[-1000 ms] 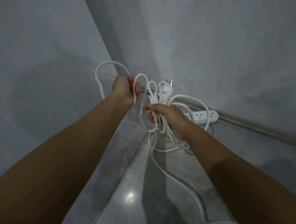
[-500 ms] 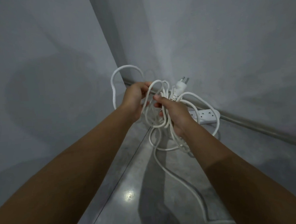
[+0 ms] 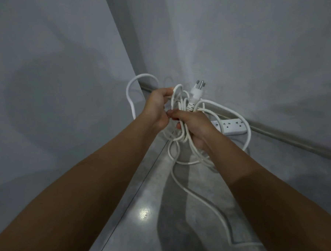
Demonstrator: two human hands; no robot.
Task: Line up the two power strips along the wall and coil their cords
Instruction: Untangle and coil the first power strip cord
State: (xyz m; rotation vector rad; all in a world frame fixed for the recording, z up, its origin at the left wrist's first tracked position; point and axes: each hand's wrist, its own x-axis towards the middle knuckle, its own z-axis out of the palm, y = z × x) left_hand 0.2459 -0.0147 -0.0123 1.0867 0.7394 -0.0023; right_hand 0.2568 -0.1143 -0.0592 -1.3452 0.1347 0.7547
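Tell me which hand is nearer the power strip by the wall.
Right. The right hand grips the cord bundle just left of the power strip; the left hand holds a loop farther left, beyond the right hand.

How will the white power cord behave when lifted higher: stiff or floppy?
Probably floppy: the white power cord sags in uneven loops below the right hand and left hand. Likely light; curled fingers alone hold the bundle. The length trailing on the grey floor may drag.

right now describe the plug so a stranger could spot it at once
Look at the wall corner, where the left hand and right hand grip a bundle of white cord. The plug juts up from the bundle's top, above the right hand: the only piece with metal prongs.
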